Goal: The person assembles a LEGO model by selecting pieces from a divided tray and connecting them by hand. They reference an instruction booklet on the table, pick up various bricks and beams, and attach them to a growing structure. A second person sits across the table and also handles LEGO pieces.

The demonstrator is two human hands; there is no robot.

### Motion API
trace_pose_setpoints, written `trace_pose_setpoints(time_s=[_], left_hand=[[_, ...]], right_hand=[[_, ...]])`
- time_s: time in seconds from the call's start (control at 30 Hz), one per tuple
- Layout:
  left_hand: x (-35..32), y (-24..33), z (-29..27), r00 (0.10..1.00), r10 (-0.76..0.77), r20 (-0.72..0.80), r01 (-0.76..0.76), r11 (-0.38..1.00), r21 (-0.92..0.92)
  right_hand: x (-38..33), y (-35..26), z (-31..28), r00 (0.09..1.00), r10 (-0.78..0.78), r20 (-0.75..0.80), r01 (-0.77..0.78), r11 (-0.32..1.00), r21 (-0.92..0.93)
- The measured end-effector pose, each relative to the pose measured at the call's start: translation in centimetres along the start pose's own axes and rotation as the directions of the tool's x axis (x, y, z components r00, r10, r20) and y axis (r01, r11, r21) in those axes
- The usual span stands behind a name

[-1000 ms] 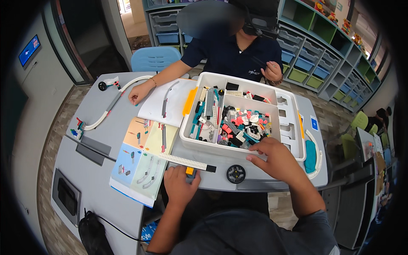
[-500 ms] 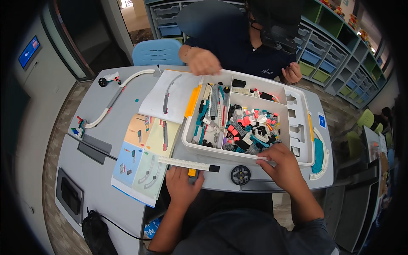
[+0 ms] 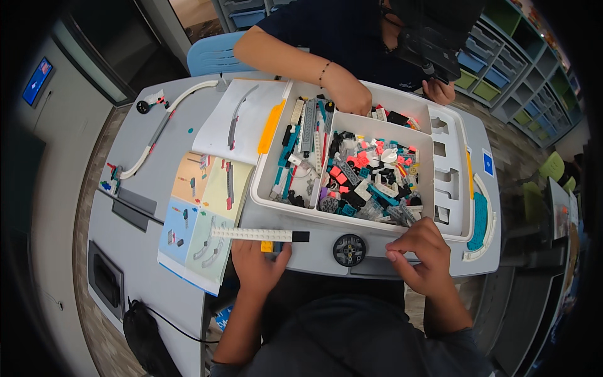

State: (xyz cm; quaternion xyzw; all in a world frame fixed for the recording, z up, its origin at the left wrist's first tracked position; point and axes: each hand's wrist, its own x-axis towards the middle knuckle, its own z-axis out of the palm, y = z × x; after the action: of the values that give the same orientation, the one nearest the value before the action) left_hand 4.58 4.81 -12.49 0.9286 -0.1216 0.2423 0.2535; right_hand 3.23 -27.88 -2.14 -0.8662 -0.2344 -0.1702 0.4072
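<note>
You're mid-build here: your left hand (image 3: 256,267) lies flat at the near edge of the grey table (image 3: 135,295), fingers spread loosely over the long white studded beam with a black end piece (image 3: 259,234) and the small yellow brick (image 3: 267,246) tucked under it. It's pinning rather than pinching, since the fingers aren't curled round anything. Your right hand (image 3: 422,256) sits at the near right corner of the white plastic sorting tray full of mixed building pieces (image 3: 450,166), fingers bent inward, but I can't tell if there's a small piece in that grip; it's too tiny to make out. The black round wheel hub (image 3: 349,249) lies on the table between your hands, just near of the tray. The open instruction booklet with coloured pages (image 3: 200,213) is to the left, touching the beam's left end. Across the table another person's hand (image 3: 344,94) is digging into the far side of the tray, so keep clear of that. My guess is you're at the find-the-next-part stage. The next move looks like it calls for holding the beam steady with the left, picking from the near compartment with the right, and checking the booklet page for orientation before pressing anything on.
</note>
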Motion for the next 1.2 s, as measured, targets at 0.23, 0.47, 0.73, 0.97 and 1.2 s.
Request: trace_pose_setpoints(time_s=[0.23,0.47,0.73,0.97,1.2], left_hand=[[0.9,1.5,-1.8,0.980,-0.183,0.080,0.189,0.979,-0.071],[0.8,2.1,-2.5,0.971,-0.240,0.019,0.236,0.937,-0.259],[0.6,1.1,-1.8,0.969,-0.236,0.071,0.245,0.951,-0.188],[0.6,0.0,-1.1,0.975,-0.196,0.107,0.212,0.965,-0.155],[0.4,0.3,-1.1,0.972,-0.191,0.136,0.208,0.971,-0.120]], right_hand=[[-1.4,-1.8,0.2,1.000,-0.025,-0.017,0.025,1.000,-0.008],[-3.7,-4.3,0.1,0.995,-0.099,0.025,0.099,0.995,0.007],[-5.5,-4.7,-5.4,0.998,-0.038,-0.049,0.029,0.982,-0.184],[-1.0,-2.2,-8.3,0.993,0.110,0.036,-0.098,0.963,-0.249],[7.7,4.2,-3.1,0.948,0.137,0.287,-0.024,0.931,-0.365]])
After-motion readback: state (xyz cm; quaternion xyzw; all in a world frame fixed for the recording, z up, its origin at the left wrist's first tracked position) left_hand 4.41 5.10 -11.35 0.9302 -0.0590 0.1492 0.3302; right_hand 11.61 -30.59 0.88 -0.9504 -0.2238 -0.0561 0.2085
